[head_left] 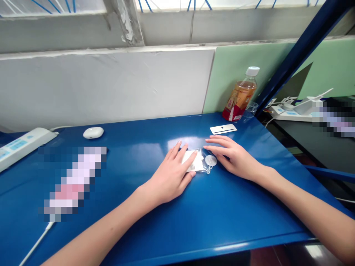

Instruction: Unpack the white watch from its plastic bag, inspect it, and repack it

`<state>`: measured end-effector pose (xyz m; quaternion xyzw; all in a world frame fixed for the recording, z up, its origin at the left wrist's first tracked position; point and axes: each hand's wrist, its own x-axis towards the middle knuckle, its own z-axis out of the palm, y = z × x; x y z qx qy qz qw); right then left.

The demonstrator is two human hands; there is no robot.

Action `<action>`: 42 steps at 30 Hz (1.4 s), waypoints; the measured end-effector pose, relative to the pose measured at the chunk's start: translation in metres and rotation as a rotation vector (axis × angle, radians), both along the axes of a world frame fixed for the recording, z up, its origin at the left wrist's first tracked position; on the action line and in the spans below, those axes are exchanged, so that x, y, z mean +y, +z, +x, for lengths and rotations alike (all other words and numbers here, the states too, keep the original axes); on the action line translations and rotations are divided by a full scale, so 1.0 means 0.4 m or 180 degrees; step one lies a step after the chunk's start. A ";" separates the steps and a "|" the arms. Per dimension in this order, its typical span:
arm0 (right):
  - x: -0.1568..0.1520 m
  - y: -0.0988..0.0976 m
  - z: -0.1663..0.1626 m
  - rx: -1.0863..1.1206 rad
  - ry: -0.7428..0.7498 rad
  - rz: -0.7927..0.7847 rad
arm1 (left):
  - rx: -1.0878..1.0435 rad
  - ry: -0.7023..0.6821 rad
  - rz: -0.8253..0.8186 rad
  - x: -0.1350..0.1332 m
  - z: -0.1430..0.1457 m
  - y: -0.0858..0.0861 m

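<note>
My left hand [175, 173] lies over a small clear plastic packet [197, 161] with a white card inside, its fingers spread on the packet's left part. A round pale tag [210, 160] with a short beaded chain lies at the packet's right end. My right hand [234, 155] is just right of the tag, fingers stretched out toward it and holding nothing. Beyond the right hand, a white card [223, 129] with a dark strip and a dot lies flat on the blue table [133, 147].
At the back right stands a bottle [240, 96] of amber drink beside a blue post [302, 55]. On the left are a white earbud case [93, 132], a white power strip [26, 146] and a blurred-out device [76, 181] with a white cable [36, 244]. A wall [111, 85] closes the back.
</note>
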<state>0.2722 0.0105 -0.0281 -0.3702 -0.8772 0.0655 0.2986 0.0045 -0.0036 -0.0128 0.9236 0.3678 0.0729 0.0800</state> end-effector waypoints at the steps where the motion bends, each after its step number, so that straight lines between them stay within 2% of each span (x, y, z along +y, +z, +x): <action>1: 0.002 0.001 0.002 -0.0027 -0.0006 0.0024 | -0.0030 0.0034 0.0004 0.000 0.000 0.001; 7: 0.009 0.009 -0.011 -0.0078 0.0157 0.0053 | -0.0107 0.0098 -0.0044 -0.003 0.004 -0.003; 12: 0.018 0.009 -0.023 0.0041 0.0267 0.0208 | -0.0551 -0.0111 -0.0095 -0.010 0.004 0.001; 16: 0.024 0.031 -0.027 0.0254 0.0326 0.0316 | -0.0821 -0.0215 -0.0240 -0.013 -0.004 0.014; 20: 0.041 0.078 -0.039 0.0505 0.0480 -0.0185 | -0.1061 -0.0262 -0.0368 -0.004 -0.019 0.020; 25: 0.076 0.116 -0.078 0.1551 0.0536 -0.1056 | -0.1655 -0.0052 -0.0476 0.016 -0.038 0.023; 29: 0.083 0.100 -0.103 0.2107 0.0212 -0.1453 | -0.1817 0.0203 -0.0508 0.026 -0.051 0.022; 33: 0.074 0.064 -0.103 0.2025 -0.0038 -0.1726 | -0.1776 0.0458 -0.0416 0.027 -0.057 0.015; 36: 0.070 0.042 -0.095 0.1678 -0.0199 -0.1519 | -0.1583 0.0458 -0.0286 0.024 -0.053 0.014; 42: 0.071 0.018 -0.102 0.1071 -0.0445 -0.0825 | -0.1019 0.0141 -0.0081 0.020 -0.046 0.013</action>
